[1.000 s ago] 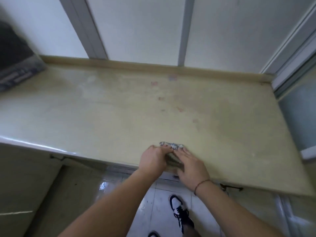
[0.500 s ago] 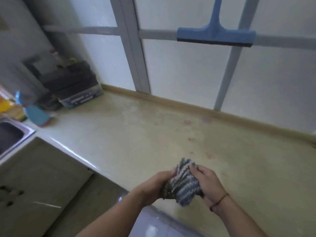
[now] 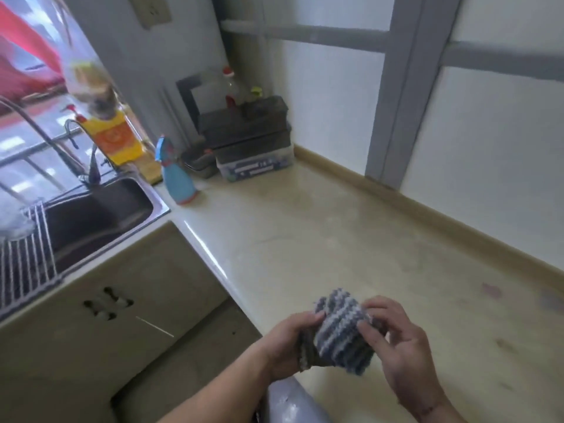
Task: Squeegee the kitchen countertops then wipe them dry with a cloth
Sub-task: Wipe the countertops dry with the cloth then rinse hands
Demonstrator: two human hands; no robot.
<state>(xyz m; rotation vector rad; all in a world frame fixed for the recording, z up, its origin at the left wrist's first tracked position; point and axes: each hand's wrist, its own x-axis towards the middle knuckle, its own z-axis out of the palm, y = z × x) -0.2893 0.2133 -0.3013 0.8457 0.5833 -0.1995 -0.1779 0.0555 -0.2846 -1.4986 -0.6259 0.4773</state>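
The counter (image 3: 320, 239) lies open from its near edge to the wall. A spray bottle (image 3: 178, 178) and stacked boxes (image 3: 250, 141) crowd the far left corner, beside the sink (image 3: 91, 215).

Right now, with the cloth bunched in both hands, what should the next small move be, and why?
Probably lower the striped cloth flat onto the countertop and start wiping: the left hand and right hand hold it bunched above the surface, not touching it.
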